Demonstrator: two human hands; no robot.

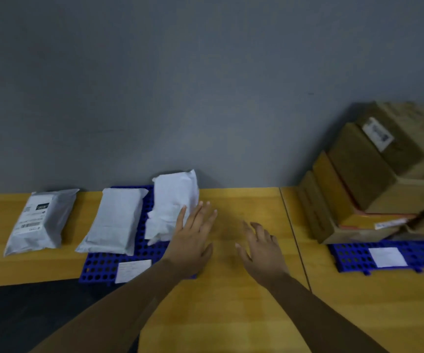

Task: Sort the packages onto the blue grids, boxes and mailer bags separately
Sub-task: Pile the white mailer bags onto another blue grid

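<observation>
Two white mailer bags lie on the left blue grid (103, 268): one flat bag (114, 220) and a crumpled bag (172, 200) at the grid's right side. A grey mailer bag with a label (41, 220) rests on the table left of that grid. My left hand (193, 240) is open, fingers spread, beside the crumpled bag's right edge. My right hand (261, 248) hovers open over the bare wood, holding nothing. A stack of brown cardboard boxes (374, 174) sits on the right blue grid (351, 256).
Each grid carries a white paper label, the left one (132, 270) and the right one (388, 257). A black mat (27, 317) covers the near left corner. A grey wall runs behind the wooden table (231, 301), which has a seam (295, 238) toward the right.
</observation>
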